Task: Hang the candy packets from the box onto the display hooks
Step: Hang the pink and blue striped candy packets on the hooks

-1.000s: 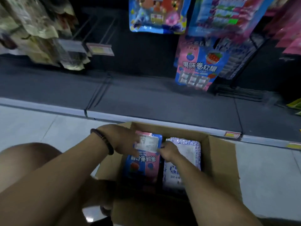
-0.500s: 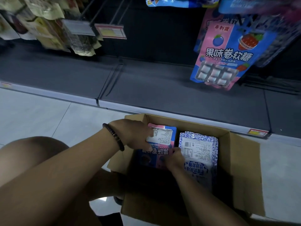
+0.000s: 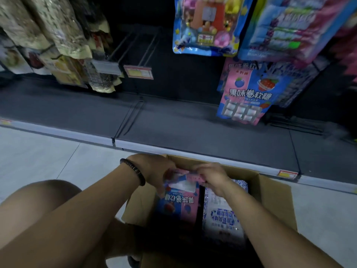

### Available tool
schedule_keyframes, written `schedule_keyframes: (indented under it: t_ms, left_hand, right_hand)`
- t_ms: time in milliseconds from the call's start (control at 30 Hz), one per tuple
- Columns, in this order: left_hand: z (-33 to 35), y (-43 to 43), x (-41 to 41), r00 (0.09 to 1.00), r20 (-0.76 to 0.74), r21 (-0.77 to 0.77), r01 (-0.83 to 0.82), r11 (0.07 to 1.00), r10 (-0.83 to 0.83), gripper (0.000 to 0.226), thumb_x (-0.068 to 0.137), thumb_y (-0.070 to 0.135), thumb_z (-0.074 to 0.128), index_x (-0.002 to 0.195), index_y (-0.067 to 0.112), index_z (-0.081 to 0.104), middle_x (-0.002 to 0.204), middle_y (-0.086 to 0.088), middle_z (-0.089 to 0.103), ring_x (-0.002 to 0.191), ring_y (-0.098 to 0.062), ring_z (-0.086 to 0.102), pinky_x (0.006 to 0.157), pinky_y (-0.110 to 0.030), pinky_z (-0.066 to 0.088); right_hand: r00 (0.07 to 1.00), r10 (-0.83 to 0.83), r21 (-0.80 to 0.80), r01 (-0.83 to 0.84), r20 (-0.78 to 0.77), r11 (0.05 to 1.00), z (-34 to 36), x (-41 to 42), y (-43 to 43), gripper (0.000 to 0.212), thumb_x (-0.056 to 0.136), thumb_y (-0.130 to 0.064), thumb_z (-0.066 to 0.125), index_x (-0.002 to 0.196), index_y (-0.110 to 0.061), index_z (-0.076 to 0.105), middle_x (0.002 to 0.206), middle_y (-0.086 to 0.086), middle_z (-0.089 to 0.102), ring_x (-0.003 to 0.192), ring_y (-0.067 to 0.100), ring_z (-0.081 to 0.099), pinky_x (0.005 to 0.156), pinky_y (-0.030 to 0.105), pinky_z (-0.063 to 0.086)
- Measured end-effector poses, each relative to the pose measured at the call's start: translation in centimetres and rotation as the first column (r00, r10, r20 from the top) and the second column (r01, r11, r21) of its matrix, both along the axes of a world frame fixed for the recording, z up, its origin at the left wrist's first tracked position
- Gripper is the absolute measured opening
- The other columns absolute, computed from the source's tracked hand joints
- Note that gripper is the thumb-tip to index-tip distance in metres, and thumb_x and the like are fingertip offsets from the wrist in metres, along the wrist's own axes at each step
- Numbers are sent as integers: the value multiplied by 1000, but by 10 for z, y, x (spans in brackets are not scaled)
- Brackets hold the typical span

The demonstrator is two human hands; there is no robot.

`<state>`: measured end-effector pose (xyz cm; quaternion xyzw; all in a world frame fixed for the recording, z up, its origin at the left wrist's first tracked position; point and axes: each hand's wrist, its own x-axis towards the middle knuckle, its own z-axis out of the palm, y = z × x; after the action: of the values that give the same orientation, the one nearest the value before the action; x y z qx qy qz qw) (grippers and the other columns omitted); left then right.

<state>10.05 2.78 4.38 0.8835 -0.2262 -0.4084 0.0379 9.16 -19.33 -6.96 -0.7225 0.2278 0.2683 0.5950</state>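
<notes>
At lower centre the cardboard box (image 3: 274,200) sits on the floor, with a pink-and-blue candy packet (image 3: 179,202) upright in its left half. The left hand (image 3: 154,169) and right hand (image 3: 210,175) both pinch the packet's top edge, so this looks like the pick-up step. The next move is probably a lift to the bare display hooks (image 3: 135,47) at upper centre, hang-hole lined up.

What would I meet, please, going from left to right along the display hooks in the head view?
Brownish snack packets → grey price tag → red-and-yellow price tag → cartoon candy packet → blue-and-purple candy packet. The hanging pink-and-blue packet overlaps the last two, so it is left out.
</notes>
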Motion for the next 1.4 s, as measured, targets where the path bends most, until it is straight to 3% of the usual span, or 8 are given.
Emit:
schedule_keyframes:
  t_ms: [167,300,600,733,900,1133,1300,1400]
  left_hand:
    - [12,4,-5,997,71,-152,-1,988,12,95,68,35,98,150,31,49,141,9,61,122,-15,58,99,-32,50]
    - [17,4,1,967,211,-390,-49,920,141,58,82,34,87,135,37,63,127,13,69,112,-11,66,95,-30,56]
    - [52,-28,-7,779,106,-846,-256,468,618,10,101,28,71,94,26,78,94,8,80,91,-12,77,81,-45,62]
    - [77,-46,-12,633,-194,-919,-385,87,750,7,98,22,75,97,16,79,87,-9,82,77,-38,79,61,-51,64]
    - [96,-73,-19,542,-389,-886,-442,-141,745,17,104,22,66,103,8,77,79,-15,80,50,-19,71,36,-21,46]
    - [103,-92,1,568,-377,-883,-460,-98,731,19,106,27,62,107,9,69,84,-15,79,59,-25,76,48,-28,55]
    - [99,-98,65,732,-17,-858,-361,366,681,30,103,27,67,76,15,64,74,-9,74,67,-13,67,62,-30,51]
    - [86,-110,87,782,-9,-802,-378,462,623,34,102,30,67,70,22,68,78,-14,75,66,-16,64,64,-34,50]
  right_hand:
    - [998,-56,135,55,5,989,84,3,-15,21,94,13,59,93,0,75,56,9,61,50,17,55,47,25,47]
    - [992,-122,259,122,-16,958,135,-5,-33,21,92,15,61,100,4,75,75,19,67,66,24,61,49,27,51]
    - [940,-340,522,289,2,803,211,-18,-63,25,108,-8,45,121,4,64,99,24,78,69,26,75,63,35,57]
    - [931,-223,310,130,289,942,229,-17,-77,25,110,-22,45,109,-5,63,96,23,78,67,31,68,60,36,46]
    - [805,76,-190,47,589,981,217,-11,-85,47,103,-41,67,72,-9,49,53,0,57,46,16,47,53,31,36]
    - [869,-103,-8,122,485,992,212,13,-103,47,99,-50,69,86,-5,62,53,7,51,56,26,55,48,29,37]
    - [926,-67,-50,92,372,995,212,43,-137,36,100,-45,71,94,-10,65,57,7,52,51,24,61,48,27,40]
    - [912,-155,-16,174,379,985,193,48,-148,38,103,-38,69,97,-1,71,54,7,53,51,25,64,52,33,47]
